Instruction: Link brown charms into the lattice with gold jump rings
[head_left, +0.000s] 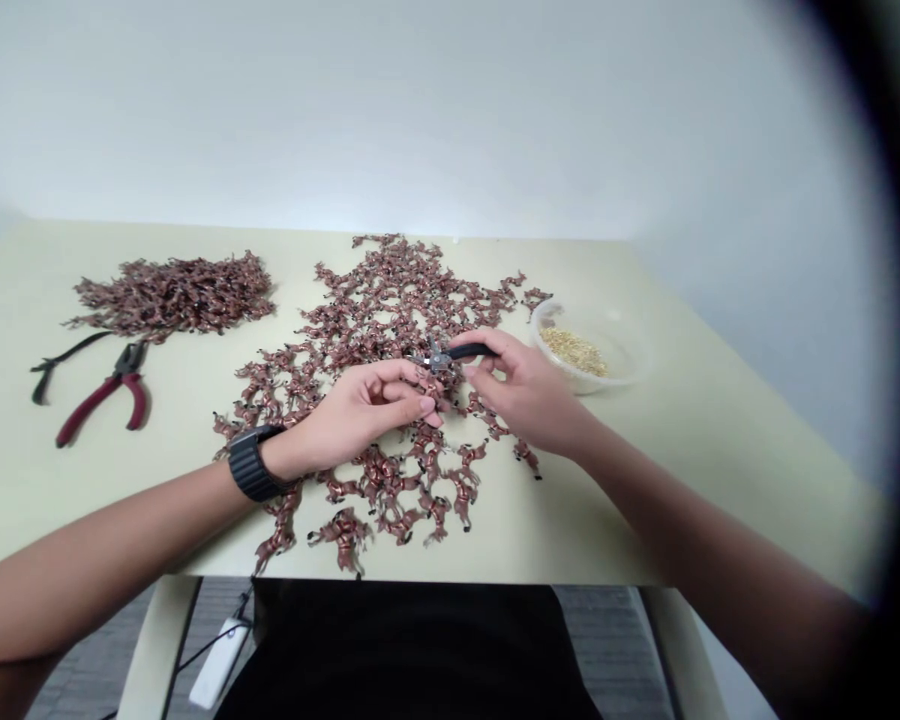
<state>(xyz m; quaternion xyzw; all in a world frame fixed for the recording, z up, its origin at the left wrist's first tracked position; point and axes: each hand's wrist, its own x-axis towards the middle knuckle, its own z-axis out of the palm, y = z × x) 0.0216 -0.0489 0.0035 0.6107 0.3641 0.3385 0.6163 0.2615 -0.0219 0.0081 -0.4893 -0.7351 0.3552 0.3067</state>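
My left hand [371, 405], with a black watch [253, 462] on the wrist, pinches a small brown figure-shaped charm [429, 383] over the table. My right hand [523, 388] grips small black-handled pliers [450, 354], whose jaws meet the charm held by the left fingers. Both hands hover over a wide spread of several brown charms [390, 320] lying across the middle of the pale table [682, 430]. More of these charms [390, 500] lie near the front edge, below my hands.
A separate heap of brown charms [176, 293] sits at the back left. Red-handled pliers [109, 390] and a black tool [64, 360] lie at the left. A clear bowl [621, 345] with small golden bits stands right of my hands. A white device [220, 662] hangs below the table edge.
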